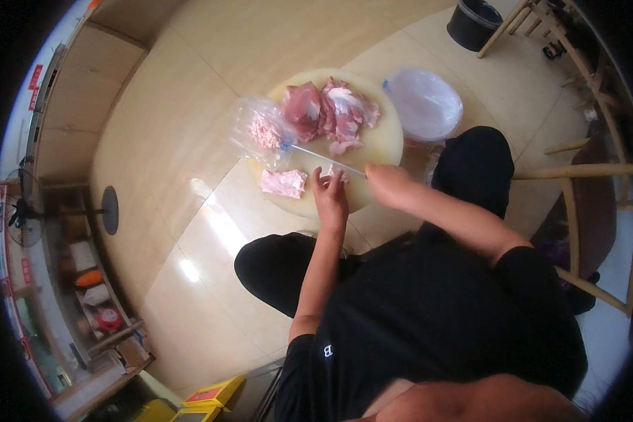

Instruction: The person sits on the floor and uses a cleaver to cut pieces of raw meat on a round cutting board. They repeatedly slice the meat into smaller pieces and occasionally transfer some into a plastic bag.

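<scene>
My right hand (391, 185) grips the handle of a long, thin-bladed knife (329, 160), its blade reaching left across a round, pale cutting board (369, 150). Close below the blade, my left hand (330, 203) has bent fingers on a small piece of pale meat (338, 173), partly hidden by them. Left of that hand lies a flat slab of pale pink meat (284, 183). Larger chunks of red meat (303, 109) and meat with white fat (348, 108) rest on the board's far side. A clear plastic bag (238, 124) with diced pale meat (265, 132) overlaps the left edge.
Right of the board stands a round container covered in clear plastic (424, 105). A black bucket (473, 25) is at the far right, near wooden chairs (575, 171). Shelves (92, 295) and a standing fan (25, 208) line the left side. Yellow boxes (211, 395) sit at lower left.
</scene>
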A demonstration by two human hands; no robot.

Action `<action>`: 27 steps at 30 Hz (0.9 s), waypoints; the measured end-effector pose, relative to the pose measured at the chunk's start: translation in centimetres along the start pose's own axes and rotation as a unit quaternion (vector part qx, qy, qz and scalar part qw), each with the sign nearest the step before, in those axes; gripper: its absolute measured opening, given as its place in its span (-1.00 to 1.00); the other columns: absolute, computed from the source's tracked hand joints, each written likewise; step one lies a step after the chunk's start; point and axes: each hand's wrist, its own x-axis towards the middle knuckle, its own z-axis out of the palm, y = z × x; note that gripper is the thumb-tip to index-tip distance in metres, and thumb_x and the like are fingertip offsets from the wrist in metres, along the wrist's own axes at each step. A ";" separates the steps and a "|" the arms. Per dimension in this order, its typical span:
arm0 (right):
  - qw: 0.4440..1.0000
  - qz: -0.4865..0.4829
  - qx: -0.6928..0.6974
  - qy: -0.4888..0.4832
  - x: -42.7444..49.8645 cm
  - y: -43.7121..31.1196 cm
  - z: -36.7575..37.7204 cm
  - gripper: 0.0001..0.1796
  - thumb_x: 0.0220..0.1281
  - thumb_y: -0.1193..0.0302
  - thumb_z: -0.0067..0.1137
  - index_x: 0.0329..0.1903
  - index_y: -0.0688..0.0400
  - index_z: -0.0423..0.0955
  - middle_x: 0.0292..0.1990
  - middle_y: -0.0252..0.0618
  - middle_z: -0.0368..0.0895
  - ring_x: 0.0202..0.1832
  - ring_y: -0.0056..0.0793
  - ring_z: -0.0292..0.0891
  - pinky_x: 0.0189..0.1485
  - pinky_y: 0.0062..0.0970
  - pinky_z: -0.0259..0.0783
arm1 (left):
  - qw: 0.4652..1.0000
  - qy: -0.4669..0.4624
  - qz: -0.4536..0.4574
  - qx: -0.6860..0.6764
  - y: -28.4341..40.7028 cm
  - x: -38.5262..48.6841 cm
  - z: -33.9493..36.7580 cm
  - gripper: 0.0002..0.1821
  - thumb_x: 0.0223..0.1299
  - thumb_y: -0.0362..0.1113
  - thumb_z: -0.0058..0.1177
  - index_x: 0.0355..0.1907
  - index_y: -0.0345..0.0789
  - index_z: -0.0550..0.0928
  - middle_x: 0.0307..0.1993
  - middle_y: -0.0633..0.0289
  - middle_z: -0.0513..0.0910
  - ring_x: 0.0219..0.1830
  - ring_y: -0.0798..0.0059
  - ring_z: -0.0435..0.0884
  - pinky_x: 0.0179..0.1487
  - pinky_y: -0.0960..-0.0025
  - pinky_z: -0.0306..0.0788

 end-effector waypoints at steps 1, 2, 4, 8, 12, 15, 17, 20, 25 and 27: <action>1.000 0.000 0.007 -0.006 -0.2 0.0 -0.2 -0.88 0.09 0.57 -0.10 -0.28 0.31 0.32 -0.42 0.12 0.56 -0.30 0.13 0.53 -0.28 -0.03 0.42 | 0.999 0.035 0.025 0.025 -0.1 0.3 -0.2 -0.79 -0.01 -0.49 0.14 -0.25 -0.26 0.67 -0.20 0.06 0.57 -0.14 0.15 0.51 -0.07 0.29 0.43; 1.000 -0.001 0.014 -0.011 -0.8 0.1 -0.7 -0.88 0.09 0.57 -0.11 -0.28 0.31 0.32 -0.43 0.12 0.56 -0.31 0.13 0.53 -0.29 -0.03 0.43 | 0.995 0.069 0.051 0.049 -0.2 0.8 -0.4 -0.80 -0.02 -0.50 0.13 -0.27 -0.27 0.67 -0.21 0.06 0.58 -0.14 0.15 0.51 -0.07 0.29 0.43; 1.000 0.002 0.006 -0.019 -1.8 0.1 -1.2 -0.86 0.08 0.57 -0.10 -0.27 0.31 0.32 -0.44 0.11 0.56 -0.33 0.12 0.54 -0.30 -0.04 0.43 | 0.990 0.074 0.089 0.080 -0.8 0.9 -0.2 -0.80 0.00 -0.49 0.12 -0.25 -0.31 0.66 -0.20 0.06 0.59 -0.14 0.15 0.52 -0.07 0.27 0.44; 0.997 -0.005 -0.074 -0.024 -3.5 -0.5 -1.4 -0.85 0.15 0.51 -0.12 -0.23 0.30 0.35 -0.44 0.04 0.60 -0.36 0.00 0.59 -0.33 -0.10 0.49 | 0.986 -0.019 0.112 0.125 -1.0 1.1 -0.5 -0.77 0.01 -0.51 0.08 -0.20 -0.37 0.64 -0.19 0.08 0.61 -0.14 0.15 0.52 -0.05 0.25 0.44; 0.992 -0.003 -0.113 -0.057 -3.5 -1.0 -0.8 -0.83 0.21 0.48 -0.15 -0.22 0.32 0.37 -0.42 -0.03 0.64 -0.35 -0.10 0.63 -0.36 -0.14 0.52 | 0.979 -0.044 0.125 0.155 -1.0 1.0 -0.3 -0.75 -0.08 -0.55 0.03 -0.26 -0.36 0.64 -0.20 0.11 0.62 -0.13 0.13 0.52 -0.06 0.23 0.43; 0.998 -0.053 -0.037 -0.021 -1.8 -0.8 0.3 -0.81 0.09 0.56 -0.09 -0.21 0.38 0.31 -0.49 0.09 0.58 -0.37 0.03 0.58 -0.32 -0.07 0.46 | 0.977 -0.016 0.156 0.148 -0.4 1.1 -0.2 -0.75 -0.12 -0.55 0.02 -0.30 -0.35 0.64 -0.24 0.13 0.63 -0.14 0.12 0.51 -0.07 0.22 0.44; 0.996 -0.072 -0.053 -0.013 0.4 -2.2 0.3 -0.83 0.18 0.53 -0.14 -0.21 0.35 0.35 -0.43 0.08 0.60 -0.34 -0.01 0.61 -0.32 -0.13 0.50 | 0.974 -0.029 0.159 0.160 -1.3 0.7 0.2 -0.77 -0.11 -0.55 0.01 -0.32 -0.35 0.64 -0.25 0.13 0.63 -0.14 0.12 0.51 -0.06 0.22 0.44; 0.996 -0.073 -0.054 -0.006 1.5 -2.3 0.5 -0.83 0.20 0.52 -0.16 -0.20 0.34 0.36 -0.40 0.09 0.61 -0.30 -0.01 0.61 -0.31 -0.15 0.52 | 0.975 -0.056 0.145 0.157 -0.9 0.9 0.3 -0.78 -0.10 -0.54 0.02 -0.32 -0.34 0.64 -0.25 0.13 0.63 -0.14 0.11 0.51 -0.05 0.22 0.44; 0.996 -0.021 -0.059 -0.066 -1.5 -0.7 -0.7 -0.82 0.19 0.53 -0.15 -0.18 0.36 0.34 -0.40 0.06 0.61 -0.30 -0.02 0.61 -0.32 -0.13 0.51 | 0.989 -0.030 0.097 0.112 -1.2 0.8 -0.6 -0.79 -0.05 -0.52 0.06 -0.29 -0.31 0.65 -0.21 0.08 0.64 -0.14 0.09 0.56 -0.06 0.23 0.47; 0.994 -0.002 -0.082 -0.079 -2.7 -0.1 -1.2 -0.82 0.19 0.53 -0.14 -0.19 0.35 0.34 -0.42 0.06 0.61 -0.33 -0.03 0.61 -0.33 -0.14 0.51 | 0.996 0.051 0.043 0.061 -1.8 0.4 0.0 -0.80 -0.03 -0.53 0.09 -0.29 -0.31 0.68 -0.18 0.05 0.65 -0.16 0.05 0.59 -0.08 0.21 0.49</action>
